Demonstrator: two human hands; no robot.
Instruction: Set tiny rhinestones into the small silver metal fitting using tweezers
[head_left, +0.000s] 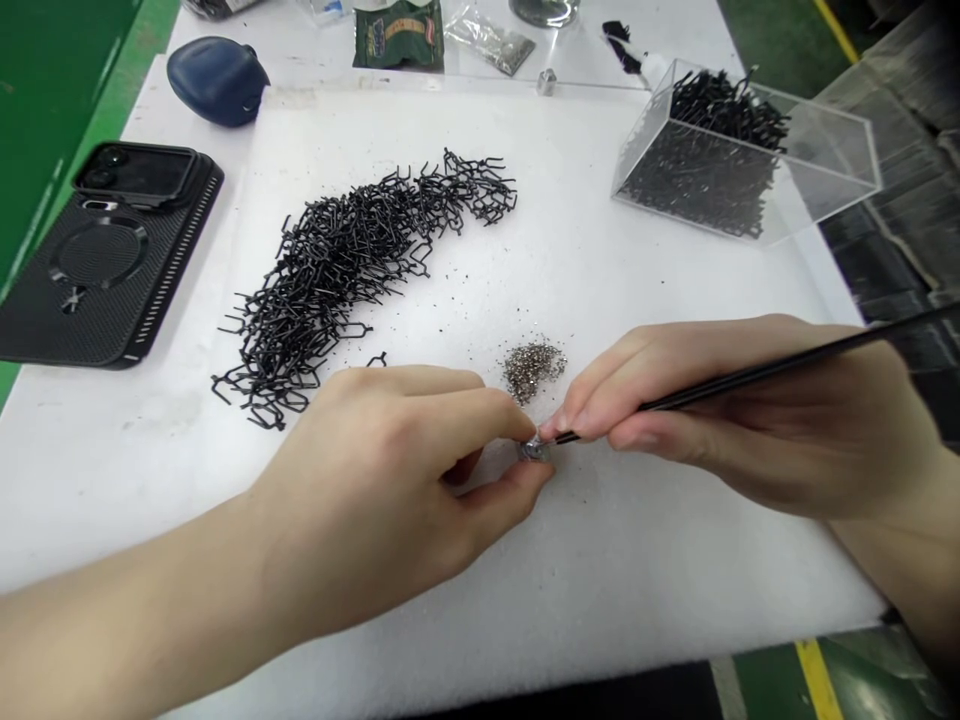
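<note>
My left hand pinches a small silvery piece between thumb and fingers, and the fingers hide most of it. My right hand grips a slim black pick, its tip touching or almost touching that piece. The two hands nearly meet there. Just above them lies a small heap of silvery grains. A large loose pile of bent black wire pieces spreads across the white foam sheet to the left, near my left hand.
A clear acrylic box holding many black wire pieces stands at the back right of the foam. A phone in a black case lies at the left. A blue pouch, a green packet and a plastic bag lie behind the foam.
</note>
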